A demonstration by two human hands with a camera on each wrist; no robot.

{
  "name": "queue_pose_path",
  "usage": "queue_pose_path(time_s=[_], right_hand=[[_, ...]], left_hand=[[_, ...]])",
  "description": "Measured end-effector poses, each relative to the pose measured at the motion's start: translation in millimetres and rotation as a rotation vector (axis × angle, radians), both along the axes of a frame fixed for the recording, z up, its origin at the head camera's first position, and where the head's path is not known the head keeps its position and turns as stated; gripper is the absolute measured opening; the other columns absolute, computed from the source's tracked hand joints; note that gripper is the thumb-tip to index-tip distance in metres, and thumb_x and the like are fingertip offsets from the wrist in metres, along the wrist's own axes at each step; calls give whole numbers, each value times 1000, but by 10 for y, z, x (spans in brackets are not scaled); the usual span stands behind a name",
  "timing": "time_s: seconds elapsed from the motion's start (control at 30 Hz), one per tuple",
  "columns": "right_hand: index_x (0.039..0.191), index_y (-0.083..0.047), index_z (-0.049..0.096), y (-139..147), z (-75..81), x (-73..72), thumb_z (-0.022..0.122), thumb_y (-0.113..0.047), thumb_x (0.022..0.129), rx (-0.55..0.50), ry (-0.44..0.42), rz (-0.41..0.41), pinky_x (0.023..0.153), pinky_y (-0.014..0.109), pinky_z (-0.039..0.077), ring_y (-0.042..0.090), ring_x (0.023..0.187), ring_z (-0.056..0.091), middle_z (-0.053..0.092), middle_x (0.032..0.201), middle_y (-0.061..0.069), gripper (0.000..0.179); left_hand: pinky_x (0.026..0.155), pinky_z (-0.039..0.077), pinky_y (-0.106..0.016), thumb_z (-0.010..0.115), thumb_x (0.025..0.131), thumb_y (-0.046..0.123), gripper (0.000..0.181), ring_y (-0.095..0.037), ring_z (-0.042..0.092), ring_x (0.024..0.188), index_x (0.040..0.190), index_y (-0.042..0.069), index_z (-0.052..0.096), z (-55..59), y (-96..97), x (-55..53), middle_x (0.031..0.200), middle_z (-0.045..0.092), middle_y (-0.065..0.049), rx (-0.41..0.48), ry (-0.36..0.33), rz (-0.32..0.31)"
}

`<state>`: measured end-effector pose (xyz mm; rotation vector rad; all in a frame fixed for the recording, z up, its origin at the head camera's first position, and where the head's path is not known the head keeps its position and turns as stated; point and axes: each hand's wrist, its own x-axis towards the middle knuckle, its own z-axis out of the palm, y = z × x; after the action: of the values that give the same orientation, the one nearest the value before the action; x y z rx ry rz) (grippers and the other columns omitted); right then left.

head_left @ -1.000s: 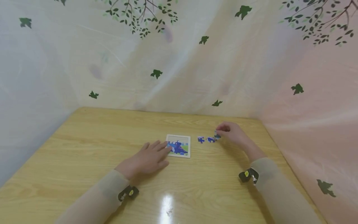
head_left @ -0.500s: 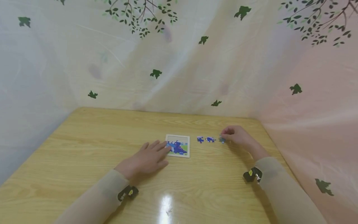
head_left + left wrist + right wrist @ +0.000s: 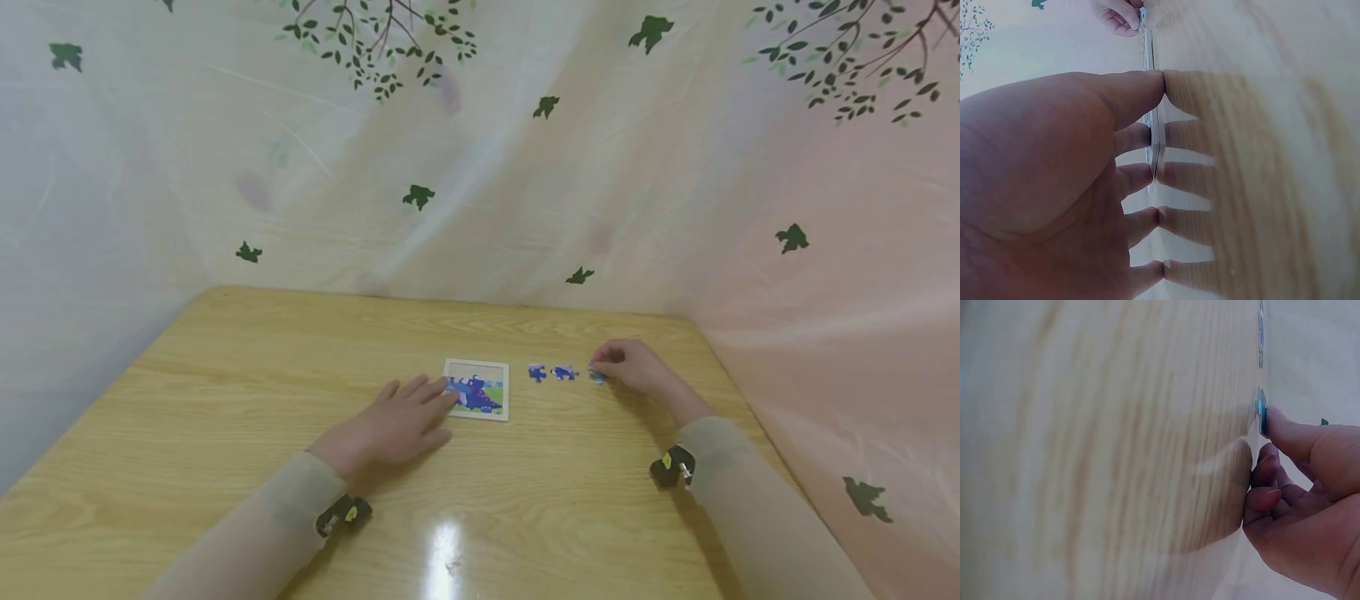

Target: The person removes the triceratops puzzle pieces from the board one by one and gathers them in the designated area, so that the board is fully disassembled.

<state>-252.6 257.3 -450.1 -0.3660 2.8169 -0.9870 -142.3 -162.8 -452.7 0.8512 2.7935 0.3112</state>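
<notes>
My right hand (image 3: pixel 636 368) pinches a blue-teal jigsaw piece (image 3: pixel 597 377) low at the tabletop, right of two other pieces. In the right wrist view the thumb lies against this jigsaw piece (image 3: pixel 1263 412), and the remaining fingers are curled beneath. A small square jigsaw puzzle in a white frame (image 3: pixel 507 392) shows a blue-purple dinosaur; its top strip is bare. My left hand (image 3: pixel 393 423) lies spread, two of its fingers over the frame's left edge. From the left wrist view, the thumb and outer fingertips touch the table beside the frame.
Two loose jigsaw pieces, a left one (image 3: pixel 537 372) and a middle one (image 3: pixel 564 373), lie between the frame and my right hand. The wooden table (image 3: pixel 225 375) meets a leaf-printed curtain (image 3: pixel 480 233) at the back and right. Each sleeve carries a wrist camera.
My right hand has moved a little right and lowered the jigsaw piece from above the row to the tabletop. The left hand and the framed puzzle stay put.
</notes>
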Motion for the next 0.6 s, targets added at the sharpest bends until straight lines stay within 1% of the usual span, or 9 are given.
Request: queue_pose_path(time_s=[0.1, 0.27, 0.43, 0.6], right_hand=[[113, -1, 76, 0, -14, -17, 72, -14, 109, 14, 5, 4, 109, 60, 49, 37, 115, 65, 74, 114, 16, 14], [112, -2, 76, -12, -19, -27, 72, -15, 109, 38, 16, -2, 108, 58, 49, 36, 113, 64, 74, 112, 14, 14], [112, -2, 75, -21, -29, -35, 71, -15, 110, 37, 18, -4, 105, 55, 49, 34, 110, 64, 73, 110, 13, 14], [112, -1, 73, -45, -25, -28, 69, -15, 111, 38, 2, 3, 101, 53, 50, 33, 107, 63, 71, 108, 13, 15]], left_hand=[[131, 10, -72, 50, 117, 45, 67, -44, 15, 167, 175, 15, 34, -1, -4, 6, 182, 23, -13, 2, 1, 0], [132, 10, -72, 49, 118, 44, 66, -44, 16, 167, 175, 15, 33, 27, -10, 36, 182, 23, -13, 10, -4, 1], [131, 9, -72, 50, 118, 42, 66, -45, 16, 167, 175, 14, 34, 46, -5, 44, 182, 23, -14, 22, -11, 1], [132, 9, -72, 50, 118, 42, 65, -45, 16, 167, 175, 14, 34, 55, -6, 53, 182, 22, -14, 15, -11, 4]])
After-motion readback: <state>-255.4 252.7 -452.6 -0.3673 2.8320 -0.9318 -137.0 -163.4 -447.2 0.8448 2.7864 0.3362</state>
